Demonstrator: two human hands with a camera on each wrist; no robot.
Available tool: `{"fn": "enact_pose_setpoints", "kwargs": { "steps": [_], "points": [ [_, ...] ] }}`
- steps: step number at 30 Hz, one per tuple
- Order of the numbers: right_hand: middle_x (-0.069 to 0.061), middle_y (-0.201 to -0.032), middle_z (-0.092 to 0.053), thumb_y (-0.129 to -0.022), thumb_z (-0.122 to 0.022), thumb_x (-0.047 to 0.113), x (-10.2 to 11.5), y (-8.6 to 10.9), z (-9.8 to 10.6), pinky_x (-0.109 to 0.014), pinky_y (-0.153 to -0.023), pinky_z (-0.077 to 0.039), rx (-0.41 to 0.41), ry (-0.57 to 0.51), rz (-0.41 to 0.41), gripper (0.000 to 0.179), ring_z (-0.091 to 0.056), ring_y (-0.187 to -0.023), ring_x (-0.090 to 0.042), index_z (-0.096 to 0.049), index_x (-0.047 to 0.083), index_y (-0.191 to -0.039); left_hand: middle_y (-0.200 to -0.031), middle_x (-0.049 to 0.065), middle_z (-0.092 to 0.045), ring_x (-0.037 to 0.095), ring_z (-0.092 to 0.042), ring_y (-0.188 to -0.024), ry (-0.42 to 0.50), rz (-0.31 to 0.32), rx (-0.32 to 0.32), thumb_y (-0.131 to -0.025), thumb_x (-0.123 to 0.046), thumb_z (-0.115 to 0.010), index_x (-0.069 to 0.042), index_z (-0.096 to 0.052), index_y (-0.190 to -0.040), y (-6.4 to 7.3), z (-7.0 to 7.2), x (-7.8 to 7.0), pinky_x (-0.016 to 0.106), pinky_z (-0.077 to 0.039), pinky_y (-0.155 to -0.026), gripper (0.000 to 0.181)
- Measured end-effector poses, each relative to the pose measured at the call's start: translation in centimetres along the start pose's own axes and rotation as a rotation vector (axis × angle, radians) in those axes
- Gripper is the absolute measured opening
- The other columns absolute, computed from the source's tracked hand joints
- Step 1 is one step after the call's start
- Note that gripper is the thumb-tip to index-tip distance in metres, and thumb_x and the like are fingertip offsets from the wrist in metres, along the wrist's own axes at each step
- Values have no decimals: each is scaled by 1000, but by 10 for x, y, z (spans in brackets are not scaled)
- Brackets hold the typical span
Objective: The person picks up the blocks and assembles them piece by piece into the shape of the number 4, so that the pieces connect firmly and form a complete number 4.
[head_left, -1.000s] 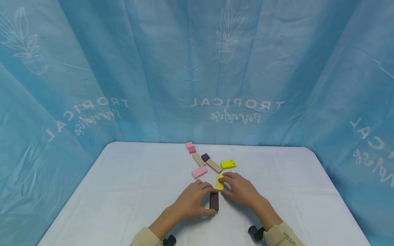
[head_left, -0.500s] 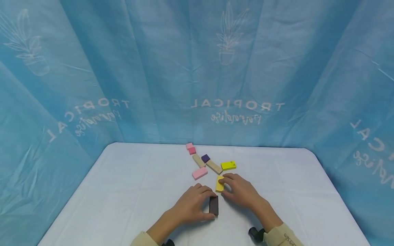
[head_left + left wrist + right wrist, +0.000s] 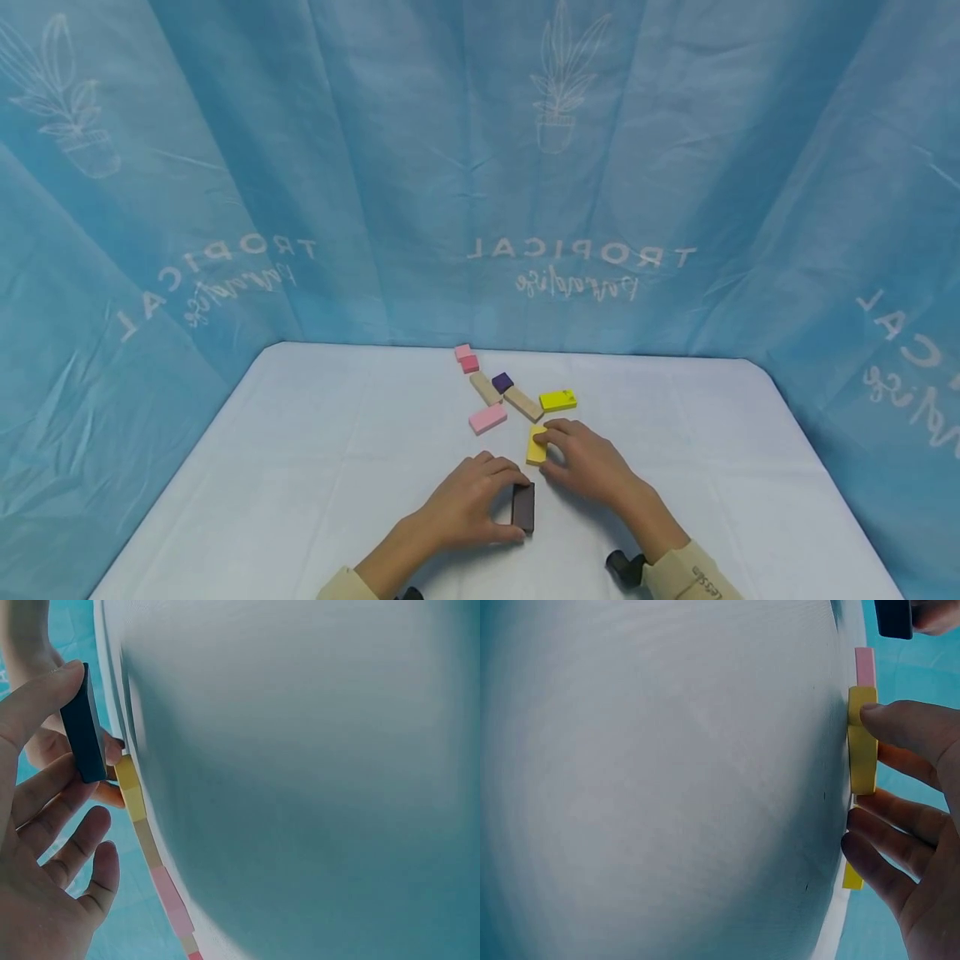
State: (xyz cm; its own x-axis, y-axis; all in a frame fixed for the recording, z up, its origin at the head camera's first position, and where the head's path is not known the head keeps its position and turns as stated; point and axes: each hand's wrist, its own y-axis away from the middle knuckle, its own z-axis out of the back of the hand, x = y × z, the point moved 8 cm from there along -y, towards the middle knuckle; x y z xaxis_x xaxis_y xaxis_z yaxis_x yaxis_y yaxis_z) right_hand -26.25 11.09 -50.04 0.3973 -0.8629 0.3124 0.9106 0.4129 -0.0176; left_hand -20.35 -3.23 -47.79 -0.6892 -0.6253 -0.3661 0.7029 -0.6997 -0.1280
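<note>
My left hand [image 3: 468, 500] pinches a dark brown block [image 3: 523, 508] end to end between thumb and fingertips. In the left wrist view the dark block [image 3: 84, 727] appears raised off the cloth. Just beyond it in the head view lies a yellow block [image 3: 536, 446], with a gap between the two. My right hand [image 3: 588, 458] holds that yellow block by its ends; the right wrist view shows the thumb [image 3: 900, 724] against the yellow block [image 3: 862, 750], which rests on the table. The other fingers of both hands are spread loosely.
Past the yellow block a loose line runs back: two plain wooden blocks [image 3: 523, 404], a pink block [image 3: 487, 418], a purple block [image 3: 502, 382], a bright yellow block [image 3: 558, 401] and two small pinkish blocks [image 3: 469, 363] near the far edge. A blue curtain surrounds the white table [image 3: 337, 433].
Still gripping the dark block, my left hand has drawn back toward me, widening the gap to the yellow block. The right hand has stayed on the yellow block.
</note>
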Motion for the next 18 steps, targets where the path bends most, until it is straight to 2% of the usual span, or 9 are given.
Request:
{"fn": "enact_pose_setpoints", "kwargs": {
  "steps": [10, 18],
  "points": [
    [1, -134, -53, -85, -72, 39, 0, 1, 1, -46, -99, -42, 1, 15, -6, 40, -47, -125, -20, -65, 25, -122, -120, -17, -55, 6, -47, -105, 3, 9, 12, -73, -57, -76, -28, -62, -121, 4, -1, -2, 35, -45, -87, 58],
    [1, -134, -53, -85, -71, 40, 0, 0, 0, -45, -99, -42, 1, 23, 0, 40, -47, -125, -19, -65, 25, -122, -118, -17, -57, 5, -49, -105, -49, -8, 29, -71, -59, -76, -28, -63, -119, 5, -4, -3, 32, -40, -79, 59]
  ]
}}
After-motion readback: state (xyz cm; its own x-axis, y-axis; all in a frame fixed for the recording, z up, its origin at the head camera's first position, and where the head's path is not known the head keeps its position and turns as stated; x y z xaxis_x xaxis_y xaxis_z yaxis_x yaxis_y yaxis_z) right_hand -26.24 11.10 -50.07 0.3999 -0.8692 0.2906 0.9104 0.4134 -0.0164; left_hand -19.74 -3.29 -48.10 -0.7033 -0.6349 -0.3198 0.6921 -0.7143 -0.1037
